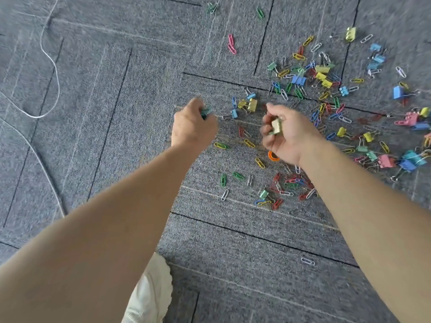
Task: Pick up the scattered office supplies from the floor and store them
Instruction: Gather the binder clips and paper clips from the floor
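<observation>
Over the grey carpet floor (116,136), the left hand (192,125) curls its fingers round a teal binder clip (205,112), and the right hand (288,134) pinches a yellow binder clip (276,126). Coloured paper clips (285,186) and more binder clips (323,75) lie scattered on the floor, mostly to the right. An orange ring (272,156) shows just under the right hand. A white cord (52,64) trails at the left.

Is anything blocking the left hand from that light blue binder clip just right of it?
Nothing visible: only bare carpet lies between the left hand and the light blue binder clip. That hand already grips a teal clip, though, so it is occupied.
</observation>
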